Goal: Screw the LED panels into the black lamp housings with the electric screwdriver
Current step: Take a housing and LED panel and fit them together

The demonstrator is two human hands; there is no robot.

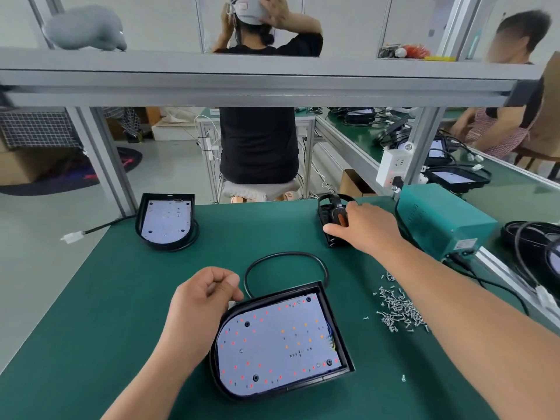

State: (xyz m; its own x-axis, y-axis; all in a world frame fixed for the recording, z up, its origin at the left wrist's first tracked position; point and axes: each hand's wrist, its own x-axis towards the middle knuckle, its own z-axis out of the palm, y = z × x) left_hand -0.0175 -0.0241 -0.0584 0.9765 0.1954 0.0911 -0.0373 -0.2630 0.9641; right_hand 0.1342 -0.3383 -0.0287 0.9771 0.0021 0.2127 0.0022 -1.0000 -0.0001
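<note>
A black lamp housing (333,316) with a white LED panel (278,341) in it lies on the green mat in front of me. Its black cable (285,255) loops behind it. My left hand (203,301) is curled in a loose fist at the housing's upper left rim, and nothing shows in it. My right hand (366,228) reaches to the far edge and grips the black and orange electric screwdriver (331,218) lying there. A pile of small silver screws (400,307) sits right of the housing. A second housing with a panel (166,221) lies far left.
A green power supply box (439,219) stands at the right edge, with a white power strip (394,168) on the post behind it. An aluminium frame rail (257,86) crosses overhead. A person sits with their back to me beyond the table; another sits far right.
</note>
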